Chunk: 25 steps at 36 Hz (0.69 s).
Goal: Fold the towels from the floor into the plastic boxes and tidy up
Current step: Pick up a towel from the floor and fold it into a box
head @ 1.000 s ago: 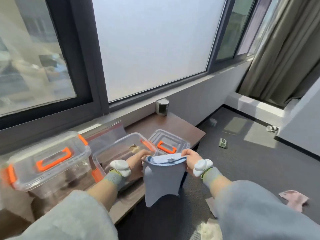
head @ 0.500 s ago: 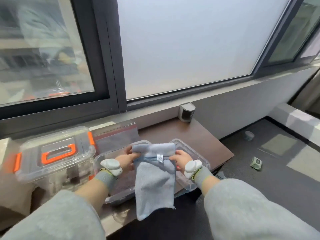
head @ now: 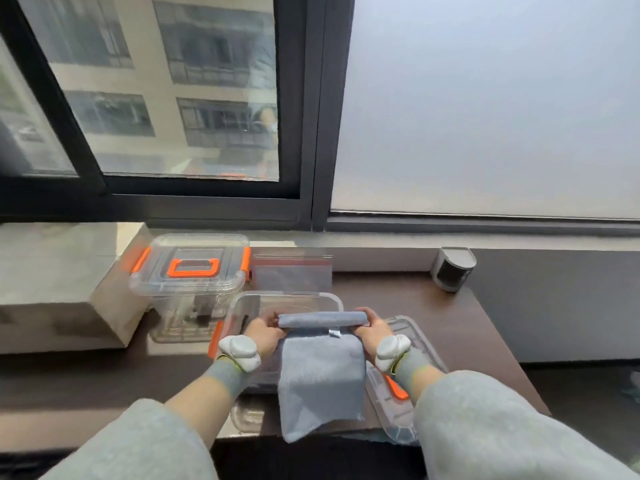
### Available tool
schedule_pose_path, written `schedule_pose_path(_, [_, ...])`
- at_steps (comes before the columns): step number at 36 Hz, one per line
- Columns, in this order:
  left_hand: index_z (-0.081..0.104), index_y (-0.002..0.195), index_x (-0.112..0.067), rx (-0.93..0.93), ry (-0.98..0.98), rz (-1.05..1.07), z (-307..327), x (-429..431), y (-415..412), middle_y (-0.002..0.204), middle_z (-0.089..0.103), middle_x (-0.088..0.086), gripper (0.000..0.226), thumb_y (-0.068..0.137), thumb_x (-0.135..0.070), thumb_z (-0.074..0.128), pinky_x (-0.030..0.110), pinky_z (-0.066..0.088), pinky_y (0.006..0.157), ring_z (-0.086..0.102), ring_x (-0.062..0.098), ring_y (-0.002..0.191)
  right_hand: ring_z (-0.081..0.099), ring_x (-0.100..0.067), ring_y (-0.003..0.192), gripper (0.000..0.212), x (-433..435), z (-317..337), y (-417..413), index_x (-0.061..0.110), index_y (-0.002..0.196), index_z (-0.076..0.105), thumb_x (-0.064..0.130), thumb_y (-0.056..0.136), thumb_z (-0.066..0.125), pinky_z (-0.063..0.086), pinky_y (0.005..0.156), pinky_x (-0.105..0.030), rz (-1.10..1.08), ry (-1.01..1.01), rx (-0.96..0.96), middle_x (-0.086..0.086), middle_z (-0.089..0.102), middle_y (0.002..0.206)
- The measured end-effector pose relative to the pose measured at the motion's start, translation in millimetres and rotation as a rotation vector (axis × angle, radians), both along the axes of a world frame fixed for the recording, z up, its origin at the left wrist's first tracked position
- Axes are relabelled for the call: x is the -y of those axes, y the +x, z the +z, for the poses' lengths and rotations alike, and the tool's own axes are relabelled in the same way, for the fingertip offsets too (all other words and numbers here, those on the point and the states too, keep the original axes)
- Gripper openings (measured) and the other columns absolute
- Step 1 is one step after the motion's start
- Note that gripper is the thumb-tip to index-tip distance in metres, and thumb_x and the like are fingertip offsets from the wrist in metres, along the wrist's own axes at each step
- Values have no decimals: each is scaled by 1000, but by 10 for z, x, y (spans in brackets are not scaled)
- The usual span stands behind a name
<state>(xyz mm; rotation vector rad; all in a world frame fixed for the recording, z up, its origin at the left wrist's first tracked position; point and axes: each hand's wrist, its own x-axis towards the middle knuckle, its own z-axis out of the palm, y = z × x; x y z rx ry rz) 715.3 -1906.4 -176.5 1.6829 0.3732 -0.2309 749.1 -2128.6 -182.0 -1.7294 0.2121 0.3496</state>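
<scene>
Head view: the left hand (head: 265,333) and right hand (head: 373,332) each gripped an end of the rolled top of the towel (head: 320,375), over the box (head: 291,295); its tail hung before the box. A lid (head: 427,351) lay right of the box.

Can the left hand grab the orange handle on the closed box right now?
Probably yes, but not this instant. The left hand grips one end of the blue towel, so it's busy. The orange handle on the closed box sits close by, up and to the left, with nothing in between.
</scene>
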Motion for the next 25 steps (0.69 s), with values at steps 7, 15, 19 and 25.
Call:
schedule_pose_path(7, [53, 93, -29, -63, 47, -41, 91, -5, -138, 73, 59, 8, 38, 89, 7, 44, 22, 41, 44, 54, 18, 57, 52, -5, 46, 37, -61, -98, 29, 17, 75, 58, -15, 86, 43, 43, 43, -15, 25, 4, 22, 0, 56, 62])
schedule_pose_path(15, [59, 91, -8, -265, -506, 155, 134, 81, -86, 82, 55, 18, 30, 87, 7, 33, 30, 43, 58, 53, 28, 75, 53, -20, 62, 50, -95, -161, 71, 16, 62, 60, -21, 78, 31, 45, 53, -21, -93, -40, 48, -6, 61, 68])
schedule_pose_path(19, [62, 102, -8, -317, -517, 91, 184, 35, 13, 96, 58, 19, 20, 91, -19, 49, 35, 46, 67, 55, 29, 81, 53, -15, 60, 49, -115, -135, 79, 15, 62, 61, -20, 80, 32, 45, 44, -11, -149, -28, 64, -2, 60, 65])
schedule_pose_path(25, [56, 97, -14, -170, -418, 38, 140, 65, 187, 90, 56, 15, 38, 80, 16, 40, 32, 45, 60, 55, 26, 75, 59, -15, 49, 46, -134, -50, 159, 9, 64, 58, -20, 84, 28, 48, 43, -15, -304, 183, -16, 6, 63, 46])
